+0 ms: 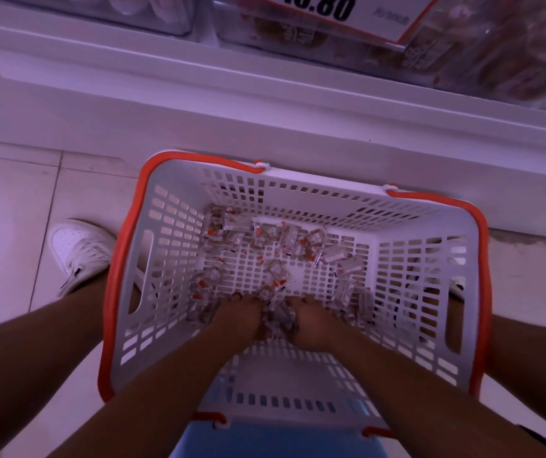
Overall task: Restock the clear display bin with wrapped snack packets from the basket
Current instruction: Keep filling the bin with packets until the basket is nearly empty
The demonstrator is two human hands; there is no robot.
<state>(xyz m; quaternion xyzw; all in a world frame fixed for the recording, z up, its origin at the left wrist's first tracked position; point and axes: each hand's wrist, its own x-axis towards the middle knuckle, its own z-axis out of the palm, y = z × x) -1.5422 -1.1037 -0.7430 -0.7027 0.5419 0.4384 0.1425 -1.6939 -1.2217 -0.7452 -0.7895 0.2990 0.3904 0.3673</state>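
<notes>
A white slatted basket with orange handles stands on the floor below me. Several small wrapped snack packets lie scattered on its bottom. Both my hands reach down into its near side. My left hand and my right hand sit side by side, fingers curled down into a heap of packets bunched between them. The clear display bin, filled with the same brown packets, sits on the white shelf at the top right, behind a price card.
A second clear bin stands at the top left of the white shelf. My white shoe rests left of the basket on the tiled floor. A blue surface shows under the basket's near edge.
</notes>
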